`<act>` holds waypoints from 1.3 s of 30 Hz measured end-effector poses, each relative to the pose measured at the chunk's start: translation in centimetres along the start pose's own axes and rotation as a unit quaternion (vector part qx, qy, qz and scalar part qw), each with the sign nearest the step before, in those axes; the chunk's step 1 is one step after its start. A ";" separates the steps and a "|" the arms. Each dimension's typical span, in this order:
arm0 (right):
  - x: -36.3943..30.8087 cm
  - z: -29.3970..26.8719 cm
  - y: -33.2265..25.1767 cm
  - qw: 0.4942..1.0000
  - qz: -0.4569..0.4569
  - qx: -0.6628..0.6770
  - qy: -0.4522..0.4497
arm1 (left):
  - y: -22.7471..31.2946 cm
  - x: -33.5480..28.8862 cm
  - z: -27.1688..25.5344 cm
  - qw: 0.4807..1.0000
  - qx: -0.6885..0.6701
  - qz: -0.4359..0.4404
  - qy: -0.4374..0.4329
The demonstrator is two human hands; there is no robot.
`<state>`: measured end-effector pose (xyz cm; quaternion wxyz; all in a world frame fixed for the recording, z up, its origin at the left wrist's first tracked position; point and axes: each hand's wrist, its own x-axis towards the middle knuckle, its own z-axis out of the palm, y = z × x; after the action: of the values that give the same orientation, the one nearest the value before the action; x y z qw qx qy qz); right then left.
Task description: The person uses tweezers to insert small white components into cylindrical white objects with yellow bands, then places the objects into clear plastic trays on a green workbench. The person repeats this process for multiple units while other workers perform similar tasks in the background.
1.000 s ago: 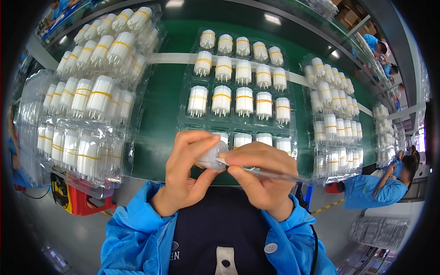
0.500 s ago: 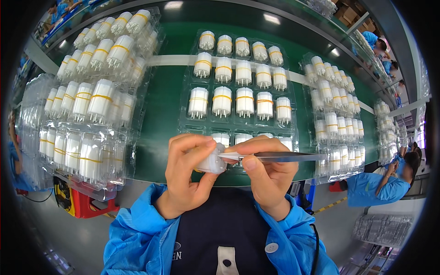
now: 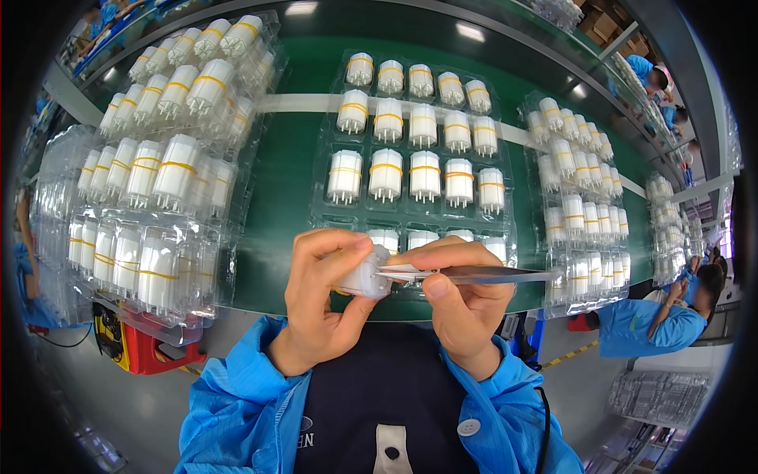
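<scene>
Tilted on its side, a white cylindrical part is gripped between the thumb and fingers of my left hand. Its end face points to the right. Between my right thumb and fingers is a pair of metal tweezers. The tips of the tweezers reach the end face of the part; exactly what they touch there is too small to make out. My right hand is just right of my left, both at the near edge of the bench, partly covering the front row of a tray.
Beyond my hands lies a clear plastic tray of white cylinders with yellow bands and pins. Stacked filled trays stand left and right on the green bench. A red stool is below left. A co-worker in blue sits at right.
The tweezers have turned slightly in my right fingers, and their tips have shifted a little at the part's end face. My left hand keeps its hold.
</scene>
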<state>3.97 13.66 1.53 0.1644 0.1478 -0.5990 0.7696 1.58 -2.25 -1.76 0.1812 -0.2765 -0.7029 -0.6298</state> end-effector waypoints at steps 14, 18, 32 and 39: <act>0.1 0.1 -0.5 0.998 0.005 -0.058 -0.008 | -0.3 -0.2 -0.5 0.998 0.027 0.016 -0.048; 0.8 0.0 -1.4 0.988 -0.022 -0.150 -0.037 | -0.5 0.1 -0.7 0.996 0.055 0.049 -0.056; 0.3 0.0 -0.6 0.997 -0.009 -0.071 -0.007 | -0.6 0.1 -0.7 0.997 0.000 0.035 -0.062; 1.2 -0.1 -1.4 0.975 -0.035 -0.209 -0.071 | -0.8 0.5 -1.2 0.992 0.057 0.065 -0.088</act>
<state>3.50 14.14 3.29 0.1752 0.1850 -0.7514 0.6087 0.60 -3.34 -1.90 0.1742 -0.3651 -0.7317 -0.5486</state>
